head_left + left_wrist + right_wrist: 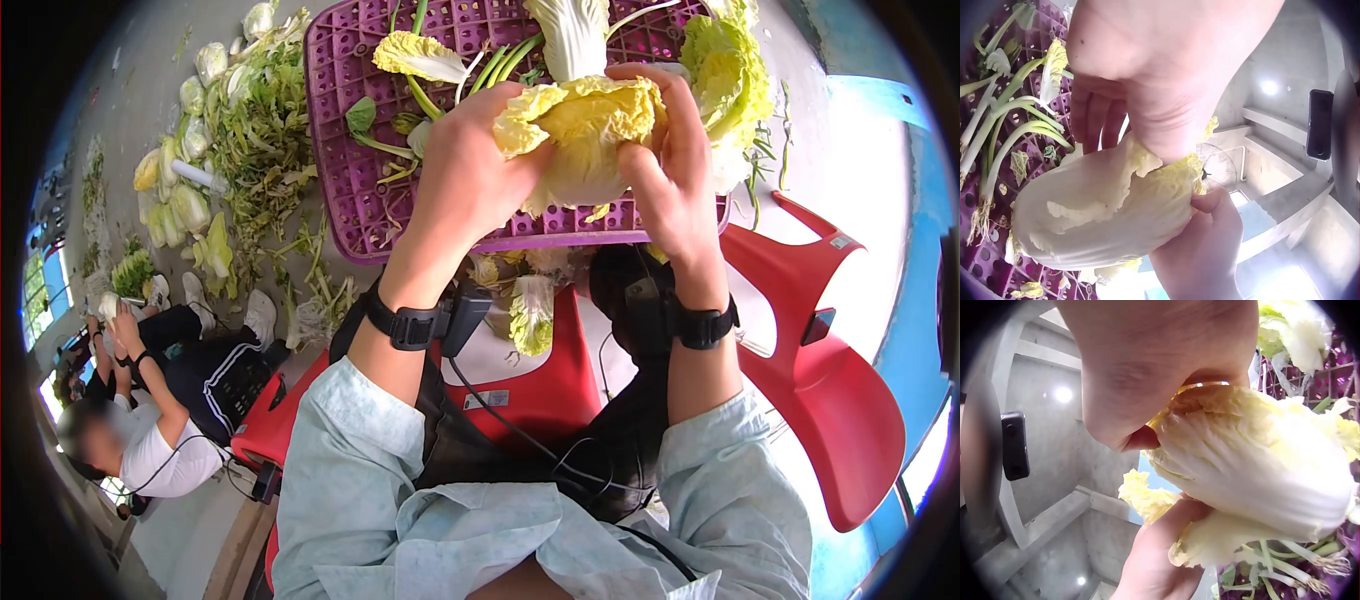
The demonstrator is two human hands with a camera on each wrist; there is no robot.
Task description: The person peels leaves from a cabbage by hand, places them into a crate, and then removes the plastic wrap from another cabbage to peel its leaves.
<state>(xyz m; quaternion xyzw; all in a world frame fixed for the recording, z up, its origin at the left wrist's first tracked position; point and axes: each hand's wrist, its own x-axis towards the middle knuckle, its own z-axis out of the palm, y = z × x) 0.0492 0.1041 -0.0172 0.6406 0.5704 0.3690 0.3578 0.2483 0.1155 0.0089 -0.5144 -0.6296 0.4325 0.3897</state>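
A napa cabbage (590,165) with a pale base and yellow frilly leaf tips is held up over the near side of a purple plastic crate (345,215). My left hand (470,165) grips it from the left, thumb on the leafy end. From the other side my right hand (680,175) holds it, thumb pressed near the top. In the right wrist view, an outer leaf (1210,540) stands away from the cabbage body, with the left hand (1160,556) at it. The left wrist view shows the white body (1097,212) pointing toward the crate.
Green onions (1010,131) with roots and a loose yellow leaf (420,57) lie in the crate. Another cabbage (570,35) is at its far side, green leaves (725,90) at its right. Cabbages and trimmings (260,140) cover the floor to the left. Red chairs (830,390) and a seated person (165,440) are nearby.
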